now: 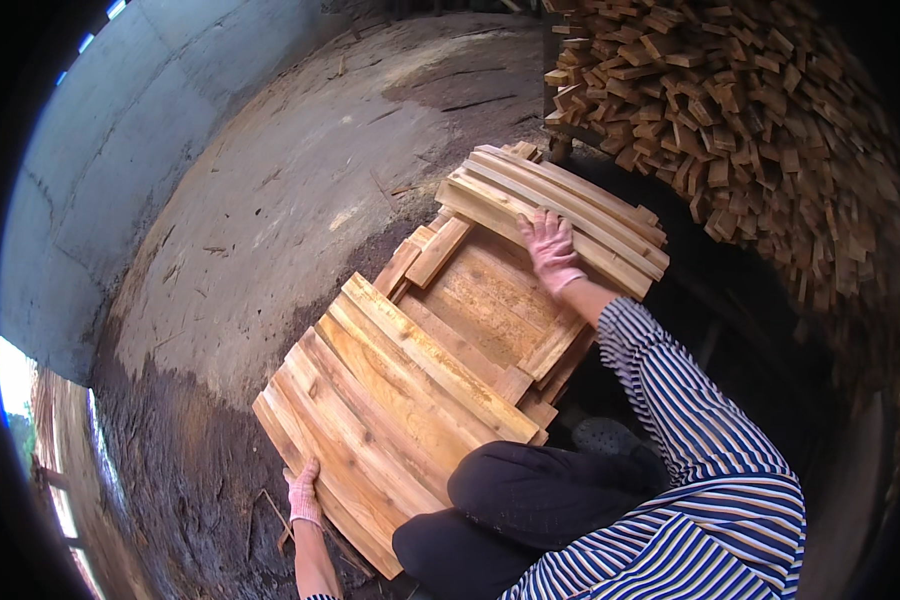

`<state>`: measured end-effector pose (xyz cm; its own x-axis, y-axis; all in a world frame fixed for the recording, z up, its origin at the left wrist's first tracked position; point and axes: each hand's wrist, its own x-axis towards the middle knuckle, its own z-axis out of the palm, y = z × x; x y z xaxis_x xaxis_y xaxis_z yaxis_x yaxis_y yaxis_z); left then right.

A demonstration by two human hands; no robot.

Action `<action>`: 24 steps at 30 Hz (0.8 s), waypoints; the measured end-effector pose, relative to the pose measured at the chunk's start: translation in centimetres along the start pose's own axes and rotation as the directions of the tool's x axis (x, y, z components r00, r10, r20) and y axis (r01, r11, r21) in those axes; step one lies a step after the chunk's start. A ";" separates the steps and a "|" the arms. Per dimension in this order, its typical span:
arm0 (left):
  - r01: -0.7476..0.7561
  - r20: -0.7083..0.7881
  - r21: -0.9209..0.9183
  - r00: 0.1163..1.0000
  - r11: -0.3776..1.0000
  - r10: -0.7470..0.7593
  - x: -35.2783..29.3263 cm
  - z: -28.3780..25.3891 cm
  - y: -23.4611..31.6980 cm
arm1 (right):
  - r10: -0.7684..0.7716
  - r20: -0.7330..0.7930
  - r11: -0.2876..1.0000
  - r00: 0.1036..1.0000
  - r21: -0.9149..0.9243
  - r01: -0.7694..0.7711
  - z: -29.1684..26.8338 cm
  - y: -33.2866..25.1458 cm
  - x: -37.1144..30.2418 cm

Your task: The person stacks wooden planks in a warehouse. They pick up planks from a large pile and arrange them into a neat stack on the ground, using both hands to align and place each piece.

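Observation:
A stack of pale wooden boards [390, 385] lies in front of my knees, with two raised groups of planks at its ends. My left hand [305, 493], in a pink glove, grips the outer edge of the outermost board [335, 490] at the near left. My right hand [550, 252], also gloved in pink, rests flat with fingers stretched over the far group of planks [590, 225]. Between the two groups a lower hollow shows flat, rough-faced boards [500, 295]. Shorter wood pieces [438, 252] lie along the hollow's left side.
A large heap of cut wood strips [730, 110] rises at the far right. A curved-looking concrete wall [140, 140] stands at the left beyond a dirt-streaked floor [280, 190]. Dark, debris-strewn ground [200, 470] lies at the near left. My dark-trousered legs [530, 500] border the stack.

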<state>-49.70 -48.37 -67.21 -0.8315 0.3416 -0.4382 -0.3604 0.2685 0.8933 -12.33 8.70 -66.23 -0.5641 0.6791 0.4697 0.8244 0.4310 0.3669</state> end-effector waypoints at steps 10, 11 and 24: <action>0.010 -0.037 -0.017 0.999 1.000 -0.010 -1.9 -2.9 0.3 | -0.381 0.606 0.915 0.699 0.357 0.189 -10.1 -4.1 0.5; 0.043 -0.065 -0.027 0.997 0.999 -0.045 -2.4 -1.8 1.0 | -0.404 0.453 0.874 0.794 0.446 0.191 -10.6 -4.5 -1.4; 0.017 -0.032 -0.020 0.999 1.000 -0.018 -0.6 -3.6 -0.7 | -0.202 0.497 0.819 0.844 0.558 -0.133 -9.2 -3.8 0.7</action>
<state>-50.51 -52.01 -67.20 -0.8380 0.3079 -0.4504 -0.3829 0.2563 0.8875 -16.26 2.04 -59.87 -0.6190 0.7816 -0.0767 0.7764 0.5944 -0.2094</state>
